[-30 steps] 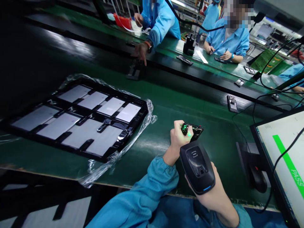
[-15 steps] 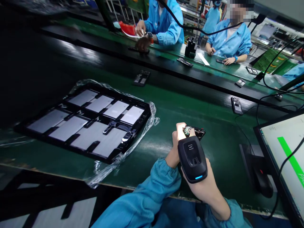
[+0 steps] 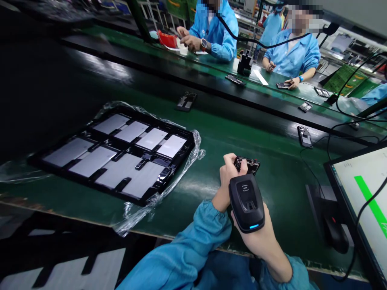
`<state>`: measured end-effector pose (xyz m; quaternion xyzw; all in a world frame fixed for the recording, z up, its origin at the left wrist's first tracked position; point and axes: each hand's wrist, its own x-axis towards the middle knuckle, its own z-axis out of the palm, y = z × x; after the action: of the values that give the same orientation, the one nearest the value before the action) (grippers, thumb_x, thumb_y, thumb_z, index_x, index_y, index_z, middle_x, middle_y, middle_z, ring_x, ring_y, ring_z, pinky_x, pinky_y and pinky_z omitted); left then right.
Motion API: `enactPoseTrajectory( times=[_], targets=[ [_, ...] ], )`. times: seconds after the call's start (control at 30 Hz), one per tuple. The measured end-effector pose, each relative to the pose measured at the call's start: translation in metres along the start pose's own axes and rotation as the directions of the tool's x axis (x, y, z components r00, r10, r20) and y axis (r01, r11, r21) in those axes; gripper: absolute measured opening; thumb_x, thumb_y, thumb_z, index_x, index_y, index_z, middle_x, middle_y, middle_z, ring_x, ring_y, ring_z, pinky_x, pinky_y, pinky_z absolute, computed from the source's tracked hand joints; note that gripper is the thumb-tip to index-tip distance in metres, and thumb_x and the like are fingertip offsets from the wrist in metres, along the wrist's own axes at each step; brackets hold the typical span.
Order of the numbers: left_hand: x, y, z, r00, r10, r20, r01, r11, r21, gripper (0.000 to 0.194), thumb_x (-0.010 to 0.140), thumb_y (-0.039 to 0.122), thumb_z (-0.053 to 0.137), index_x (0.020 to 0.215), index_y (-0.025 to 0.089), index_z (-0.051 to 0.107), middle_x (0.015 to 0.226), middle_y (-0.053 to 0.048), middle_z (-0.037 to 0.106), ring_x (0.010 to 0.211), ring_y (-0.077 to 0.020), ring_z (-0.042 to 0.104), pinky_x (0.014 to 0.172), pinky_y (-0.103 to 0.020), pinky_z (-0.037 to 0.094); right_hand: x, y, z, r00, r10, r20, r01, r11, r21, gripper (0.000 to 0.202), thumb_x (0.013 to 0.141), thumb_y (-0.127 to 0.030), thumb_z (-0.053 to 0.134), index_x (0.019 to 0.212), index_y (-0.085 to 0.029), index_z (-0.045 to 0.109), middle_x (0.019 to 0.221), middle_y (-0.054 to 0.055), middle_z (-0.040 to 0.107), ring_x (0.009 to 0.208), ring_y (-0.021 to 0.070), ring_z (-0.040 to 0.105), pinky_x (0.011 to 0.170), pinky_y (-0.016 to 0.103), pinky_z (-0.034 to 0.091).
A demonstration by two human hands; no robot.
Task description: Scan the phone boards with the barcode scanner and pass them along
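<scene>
My left hand (image 3: 228,175) grips a small phone body (image 3: 252,164) with exposed inner parts, its thumb lying on top. Just below it, my right hand (image 3: 256,237) is wrapped round a black handheld scanner (image 3: 246,201) with a blue light at its near end. The scanner's head points toward the phone body and hides most of my right fingers. To the left, a black tray (image 3: 99,186) of flat silver-grey packs (image 3: 146,134) lies on the green table (image 3: 193,201), with clear plastic film (image 3: 178,177) around its edges.
At the right stand a monitor (image 3: 363,193) and a black mouse (image 3: 335,233). Phone bodies lie near the dark conveyor strip, one (image 3: 186,101) beyond the tray, another (image 3: 304,136) at the right. Two people in blue work across the table. More packs (image 3: 75,274) are at lower left.
The view has shifted slightly. The far-left person's hands have lifted off the conveyor side and come together farther back. My left hand and the phone body show a slightly different angle under the scanner.
</scene>
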<state>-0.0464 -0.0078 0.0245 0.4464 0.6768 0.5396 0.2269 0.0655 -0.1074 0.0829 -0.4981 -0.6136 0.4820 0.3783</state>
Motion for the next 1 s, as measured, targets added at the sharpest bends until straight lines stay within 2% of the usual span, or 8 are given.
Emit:
enactPoseTrajectory(
  times=[0.1,0.2,0.27,0.5,0.6,0.73,0.8,1.0],
  targets=[
    [0.010,-0.009,-0.013,0.961,0.046,0.272,0.005,0.982,-0.186,0.066,0.086,0.037,0.062,0.140,0.017,0.030,0.095,-0.006,0.067,0.085,-0.0209,0.068,0.077,-0.032,0.052,0.001,0.019,-0.020,0.987,0.153,-0.058,-0.146,0.984,0.101,0.027,0.080,-0.030,0.076,0.101,-0.014,0.072,0.098,0.012,0.076,0.088,0.0289,0.072,0.085,0.043,0.059],
    [0.015,-0.025,-0.021,0.804,0.166,0.571,-0.020,0.967,-0.253,0.105,0.075,0.027,0.074,0.154,0.017,0.006,0.126,-0.013,0.058,0.108,-0.0235,0.063,0.097,-0.037,0.049,0.005,0.050,-0.043,0.948,0.294,-0.120,-0.244,0.917,0.315,0.045,0.078,-0.035,0.080,0.118,-0.019,0.070,0.122,0.011,0.071,0.115,0.0330,0.065,0.104,0.053,0.049],
    [0.010,-0.032,-0.016,0.753,0.170,0.635,-0.090,0.984,-0.156,0.108,0.071,0.024,0.077,0.156,0.017,0.010,0.135,-0.017,0.049,0.118,-0.0265,0.057,0.104,-0.039,0.045,0.002,0.069,-0.056,0.938,0.343,-0.054,-0.289,0.858,0.424,0.048,0.075,-0.035,0.083,0.119,-0.021,0.070,0.127,0.010,0.069,0.124,0.0344,0.059,0.109,0.055,0.044],
    [-0.019,-0.012,0.031,0.881,0.076,0.466,-0.281,0.878,0.388,0.047,0.089,0.054,0.057,0.120,0.019,0.058,0.112,-0.012,0.058,0.107,-0.0286,0.059,0.091,-0.042,0.049,0.013,0.087,-0.090,0.942,0.323,0.090,-0.335,0.888,0.315,0.036,0.074,-0.035,0.084,0.106,-0.021,0.076,0.116,0.010,0.074,0.110,0.0345,0.067,0.106,0.053,0.047],
    [0.010,-0.025,-0.008,0.918,0.197,0.343,-0.343,0.829,0.442,0.033,0.091,0.045,0.057,0.112,0.019,0.061,0.114,-0.011,0.060,0.111,-0.0265,0.056,0.096,-0.041,0.047,0.054,0.088,-0.079,0.939,0.280,0.202,-0.341,0.838,0.425,0.041,0.070,-0.033,0.086,0.108,-0.020,0.076,0.119,0.011,0.073,0.119,0.0353,0.063,0.110,0.051,0.043],
    [0.086,-0.053,-0.118,0.986,0.163,0.046,-0.155,0.758,0.634,0.027,0.090,0.026,0.052,0.113,0.015,0.060,0.115,-0.012,0.063,0.113,-0.0240,0.057,0.102,-0.039,0.044,0.085,0.090,-0.059,0.938,0.212,0.275,-0.335,0.760,0.557,0.034,0.069,-0.034,0.086,0.098,-0.017,0.078,0.126,0.013,0.069,0.125,0.0359,0.058,0.113,0.050,0.038],
    [0.120,-0.064,-0.151,0.992,0.035,0.123,-0.117,0.634,0.764,0.035,0.085,0.029,0.059,0.117,0.012,0.058,0.116,-0.014,0.063,0.112,-0.0256,0.059,0.098,-0.038,0.046,0.086,0.094,-0.057,0.943,0.185,0.278,-0.319,0.747,0.584,0.031,0.072,-0.032,0.084,0.098,-0.017,0.078,0.127,0.013,0.069,0.126,0.0351,0.057,0.114,0.049,0.037],
    [0.154,-0.050,-0.142,0.986,-0.105,0.132,-0.096,0.294,0.951,0.042,0.082,0.014,0.056,0.122,0.003,0.052,0.102,-0.023,0.067,0.097,-0.0324,0.066,0.084,-0.039,0.049,0.074,0.102,-0.061,0.952,0.118,0.281,-0.270,0.756,0.596,0.023,0.072,-0.028,0.081,0.092,-0.019,0.076,0.118,0.009,0.071,0.114,0.0299,0.062,0.103,0.043,0.044]
  ],
)
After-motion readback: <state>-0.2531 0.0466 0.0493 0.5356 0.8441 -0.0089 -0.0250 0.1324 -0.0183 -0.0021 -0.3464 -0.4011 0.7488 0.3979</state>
